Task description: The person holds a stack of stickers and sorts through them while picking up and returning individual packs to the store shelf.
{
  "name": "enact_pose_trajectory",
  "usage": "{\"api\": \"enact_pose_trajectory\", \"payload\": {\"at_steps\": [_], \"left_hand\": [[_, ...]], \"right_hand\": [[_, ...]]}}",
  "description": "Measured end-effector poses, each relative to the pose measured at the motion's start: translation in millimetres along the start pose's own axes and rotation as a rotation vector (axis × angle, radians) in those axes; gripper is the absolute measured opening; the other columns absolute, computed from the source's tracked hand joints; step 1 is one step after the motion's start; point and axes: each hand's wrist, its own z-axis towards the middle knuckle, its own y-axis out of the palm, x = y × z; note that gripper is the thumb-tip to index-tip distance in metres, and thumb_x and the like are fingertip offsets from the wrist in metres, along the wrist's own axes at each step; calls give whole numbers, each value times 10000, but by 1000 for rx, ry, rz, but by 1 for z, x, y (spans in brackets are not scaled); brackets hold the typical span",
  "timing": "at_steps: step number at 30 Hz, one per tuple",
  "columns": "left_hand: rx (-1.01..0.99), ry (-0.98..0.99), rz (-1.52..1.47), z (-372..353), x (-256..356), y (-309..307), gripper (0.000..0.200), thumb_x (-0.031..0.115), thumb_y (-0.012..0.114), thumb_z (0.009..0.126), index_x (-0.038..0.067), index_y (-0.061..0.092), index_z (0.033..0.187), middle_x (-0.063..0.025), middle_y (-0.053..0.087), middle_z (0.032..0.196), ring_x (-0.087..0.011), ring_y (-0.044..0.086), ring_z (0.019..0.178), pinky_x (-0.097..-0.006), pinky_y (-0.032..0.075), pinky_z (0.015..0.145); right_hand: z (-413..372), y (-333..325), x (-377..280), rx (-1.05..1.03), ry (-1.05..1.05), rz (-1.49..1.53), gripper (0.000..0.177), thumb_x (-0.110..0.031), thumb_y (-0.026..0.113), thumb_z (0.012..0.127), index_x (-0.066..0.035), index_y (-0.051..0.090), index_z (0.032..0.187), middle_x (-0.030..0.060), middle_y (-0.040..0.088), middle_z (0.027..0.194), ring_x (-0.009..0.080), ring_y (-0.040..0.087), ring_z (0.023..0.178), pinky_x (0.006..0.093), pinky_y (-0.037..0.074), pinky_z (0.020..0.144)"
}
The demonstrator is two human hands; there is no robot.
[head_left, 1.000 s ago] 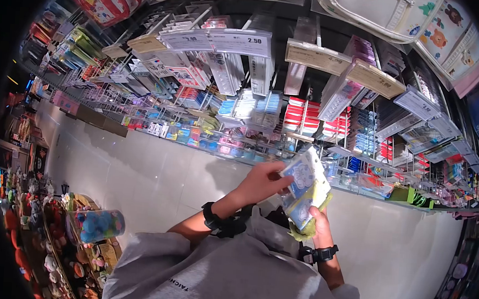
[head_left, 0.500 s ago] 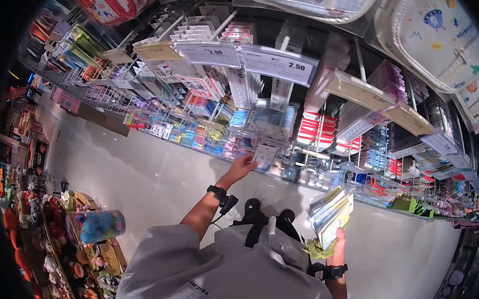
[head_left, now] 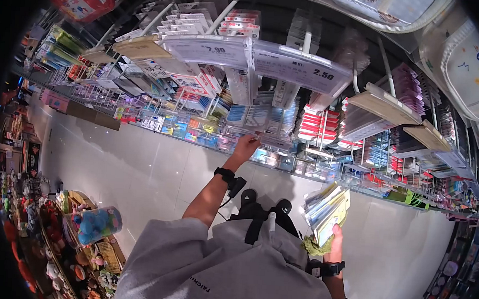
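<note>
My left hand (head_left: 246,146) is stretched out to the front of the hanging rack, thumb and fingers pinched at the near edge of a small clear flat packet (head_left: 272,141). That packet is tipped nearly edge-on, so its face is hard to see. Low on the right, my right hand (head_left: 332,244) is closed round a fanned stack of flat packets (head_left: 326,212), mostly white and yellow. Something crumpled and green (head_left: 317,246) is bunched under the stack, against the same hand. Blue-and-white packets (head_left: 285,119) hang just beyond my left hand.
Price labels (head_left: 304,67) jut out above the hooks. Red-and-white packets (head_left: 319,126) hang to the right, and zipped pouches (head_left: 363,6) overhang the top. Behind on the left stand plush toys (head_left: 51,269) and a clear tub of blue things (head_left: 97,226). Pale tiled floor (head_left: 134,159) lies below.
My left hand has moved slightly up toward the rack, and the packet at its fingers has tipped from face-on to nearly edge-on. My right hand still holds the stack. The view has shifted closer.
</note>
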Motion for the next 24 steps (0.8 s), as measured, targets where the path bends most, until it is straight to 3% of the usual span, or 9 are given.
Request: {"api": "enact_pose_trajectory", "payload": {"at_steps": [3,5,8,9,11,13,21,24], "left_hand": [[-89,-102,18,5,14,-6,229,92,588,753,-43,534,929,-53,552,641,-76,482,593,-238,397,529],[-122,-40,-88,6,17,-6,239,45,558,757,-30,523,982,-35,577,770,-79,512,673,-217,413,609],[-124,-41,-17,10,4,-3,288,46,566,755,-35,497,1022,-33,571,806,-74,517,661,-218,419,602],[-124,-39,-17,10,-2,0,288,46,566,755,-35,497,1022,-33,571,806,-74,517,661,-218,419,602],[20,33,-164,9,-4,6,203,147,628,725,-35,539,705,-4,455,518,-64,403,494,-244,333,448],[17,10,-88,3,2,4,231,168,638,724,-30,527,685,-7,457,519,-67,399,490,-245,329,447],[85,-25,-89,-13,34,8,323,246,661,723,-28,508,646,-25,466,533,-74,385,515,-246,349,475],[82,-39,94,-14,46,10,324,243,651,736,-34,507,649,-19,475,560,-73,409,526,-241,359,485]], "right_hand": [[3,1,0,-15,-12,8,721,-347,666,633,11,362,1180,91,514,1026,195,524,915,292,445,778],[3,4,2,-18,-22,14,718,-333,668,629,8,362,1181,91,517,1019,197,527,909,295,453,770],[2,15,-1,-33,-53,34,709,-306,672,627,3,362,1184,93,520,1022,199,533,906,296,458,772],[2,18,0,-9,-80,-4,687,-365,659,634,10,399,1148,87,539,986,188,545,859,288,466,733],[2,16,-1,16,-109,-43,678,-424,646,641,18,436,1111,82,557,950,178,558,812,280,473,693],[4,3,2,-42,-29,58,707,-286,680,621,3,367,1185,95,522,1039,203,534,917,295,459,780],[4,-9,5,-81,-4,90,715,-282,686,613,0,366,1187,94,521,1033,204,531,914,303,457,777],[5,-5,7,-90,-13,74,728,-275,688,608,1,356,1194,97,511,1044,207,521,927,305,450,783]]}}
